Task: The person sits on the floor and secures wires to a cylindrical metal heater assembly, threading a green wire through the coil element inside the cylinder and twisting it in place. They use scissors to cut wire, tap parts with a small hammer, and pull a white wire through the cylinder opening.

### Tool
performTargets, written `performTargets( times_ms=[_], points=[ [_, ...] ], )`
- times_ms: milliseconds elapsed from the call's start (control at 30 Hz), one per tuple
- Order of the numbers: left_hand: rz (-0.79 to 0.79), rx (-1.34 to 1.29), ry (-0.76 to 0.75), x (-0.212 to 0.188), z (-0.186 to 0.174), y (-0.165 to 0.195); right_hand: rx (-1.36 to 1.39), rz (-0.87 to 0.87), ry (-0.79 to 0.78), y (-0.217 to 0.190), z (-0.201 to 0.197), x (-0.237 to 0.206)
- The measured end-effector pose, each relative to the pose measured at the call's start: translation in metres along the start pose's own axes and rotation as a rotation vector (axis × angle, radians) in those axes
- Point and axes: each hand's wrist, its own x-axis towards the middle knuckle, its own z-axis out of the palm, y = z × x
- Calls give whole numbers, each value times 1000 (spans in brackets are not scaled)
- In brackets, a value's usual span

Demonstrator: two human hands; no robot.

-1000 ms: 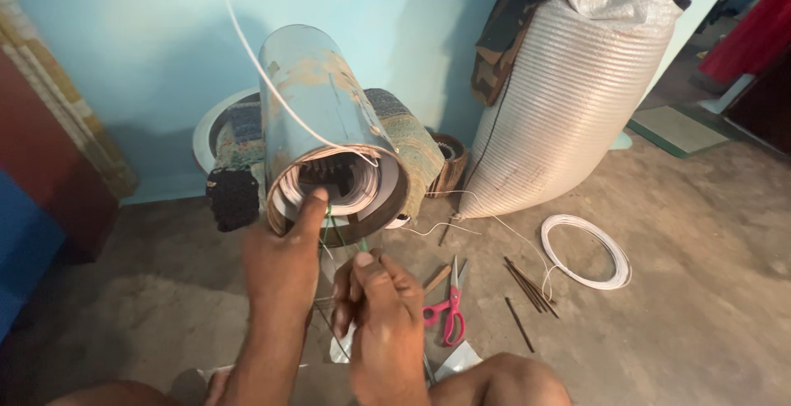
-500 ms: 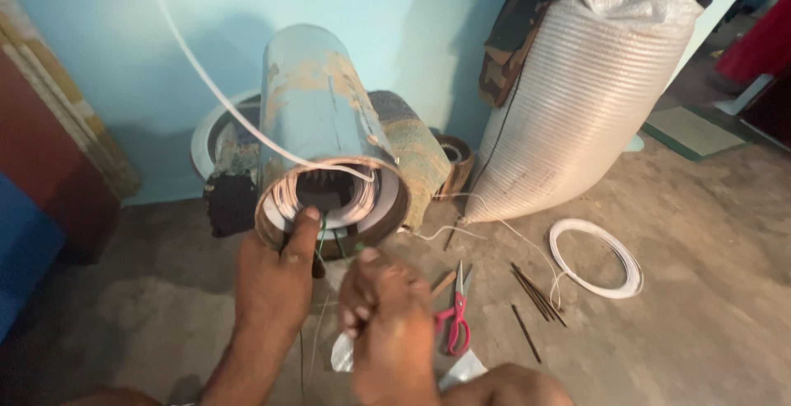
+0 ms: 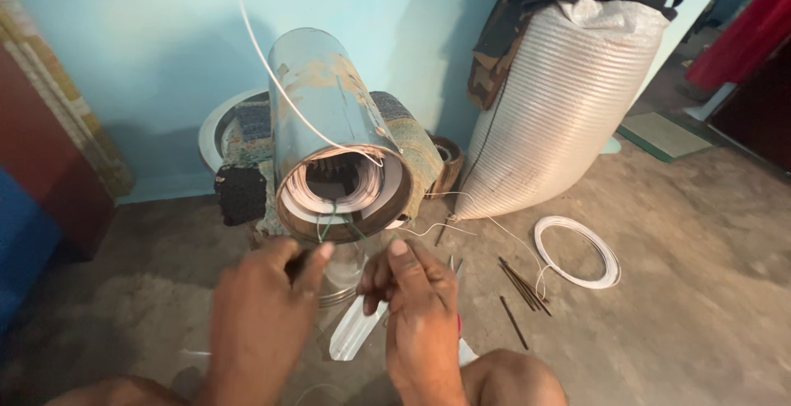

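Observation:
A steel motor cylinder [image 3: 317, 93] lies tilted on cloth padding, its open end towards me and copper windings [image 3: 338, 187] inside. A white cord [image 3: 272, 68] runs from above down to the rim. Thin green wire [image 3: 329, 218] hangs from the lower windings. My left hand [image 3: 264, 315], blurred, is just below the opening, with thumb and fingers pinched at the green wire's lower end. Beside it my right hand [image 3: 416, 307] has its fingers curled and thumb up. What they hold is too small to see. A white strip [image 3: 354, 330] lies on the floor between my hands.
A large white woven sack [image 3: 560, 101] stands to the right against the blue wall. On the concrete floor lie a coil of white cord [image 3: 577, 251] and several dark thin rods [image 3: 519, 284]. My knee [image 3: 511, 381] is at the bottom. A dark red cabinet [image 3: 41, 200] is at left.
My left hand has dropped from the winding rim to below the opening, and the right hand has risen beside it. The camera has moved closer to the cylinder.

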Motion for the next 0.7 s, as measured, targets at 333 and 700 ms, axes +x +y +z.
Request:
performTargets(
  times_ms=[333, 700],
  points=[
    [152, -461, -245, -1, 11, 14, -1019, -589, 104, -31, 35, -12],
    [511, -292, 48, -10, 16, -20, -1051, 95, 48, 72, -156, 87]
  ],
)
